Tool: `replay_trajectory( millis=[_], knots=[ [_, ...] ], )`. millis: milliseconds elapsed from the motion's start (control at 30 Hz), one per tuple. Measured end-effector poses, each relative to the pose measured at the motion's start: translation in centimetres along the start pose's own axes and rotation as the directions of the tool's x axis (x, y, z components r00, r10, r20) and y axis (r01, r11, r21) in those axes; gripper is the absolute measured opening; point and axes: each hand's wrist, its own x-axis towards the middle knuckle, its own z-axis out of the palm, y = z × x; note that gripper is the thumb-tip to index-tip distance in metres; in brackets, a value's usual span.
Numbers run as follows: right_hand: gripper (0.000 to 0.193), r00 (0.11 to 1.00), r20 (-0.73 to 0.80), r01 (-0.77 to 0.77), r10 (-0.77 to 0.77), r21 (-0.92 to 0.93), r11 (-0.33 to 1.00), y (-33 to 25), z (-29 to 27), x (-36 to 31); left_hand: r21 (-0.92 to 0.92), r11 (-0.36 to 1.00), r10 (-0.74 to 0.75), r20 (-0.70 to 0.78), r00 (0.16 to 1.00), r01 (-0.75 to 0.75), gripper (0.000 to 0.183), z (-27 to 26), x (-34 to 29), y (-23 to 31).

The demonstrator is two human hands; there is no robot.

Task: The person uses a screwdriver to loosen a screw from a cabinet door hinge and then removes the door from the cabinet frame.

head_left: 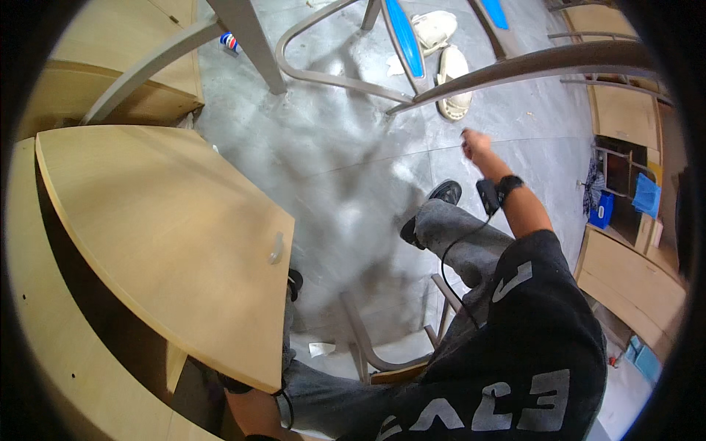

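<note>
A pale wooden cabinet door (176,242) with a small grey handle (276,248) swings out at the left, a dark gap behind its edge. My left forearm goes in behind the door's lower corner, at the dark opening of the cabinet (202,393). The door hides my left hand, so its fingers do not show. Out over the grey floor, at the end of my stretched arm, is my right hand (476,143). Its fingers are curled in; whether something small is in them I cannot make out. A black device with a cable (487,197) is strapped at my right wrist.
Above my right hand lie cream clogs (454,81) and a grey metal frame with blue steps (406,44). A metal-legged chair (364,331) stands beneath me. At the right are wooden cabinets (625,275) and a blue container (601,211). A can (230,42) lies upper left.
</note>
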Motion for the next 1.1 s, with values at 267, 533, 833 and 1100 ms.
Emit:
replay_trajectory(
  millis=[267,533,833,1100],
  knots=[
    [0.038,0.499,0.867,0.825,-0.013,-0.470,0.314,4.0,2.8,-23.9,-0.011,0.993,0.117,0.097,0.988,-0.116,0.045,3.0,2.0,0.2],
    [0.032,0.107,0.991,0.993,0.085,-0.102,-0.058,6.5,3.3,-37.5,0.039,0.917,0.298,0.594,0.747,-0.397,0.055,25.5,-0.3,-0.3],
    [0.030,0.311,0.947,0.930,-0.083,-0.322,-0.180,3.5,5.5,-36.8,0.102,0.845,0.368,0.599,0.711,-0.524,0.058,26.9,-2.2,1.3],
    [0.036,0.139,0.818,0.986,-0.559,-0.065,0.151,-3.9,2.6,-33.3,0.464,0.736,0.253,0.486,0.836,-0.493,0.050,23.5,-7.2,1.4]
  ],
)
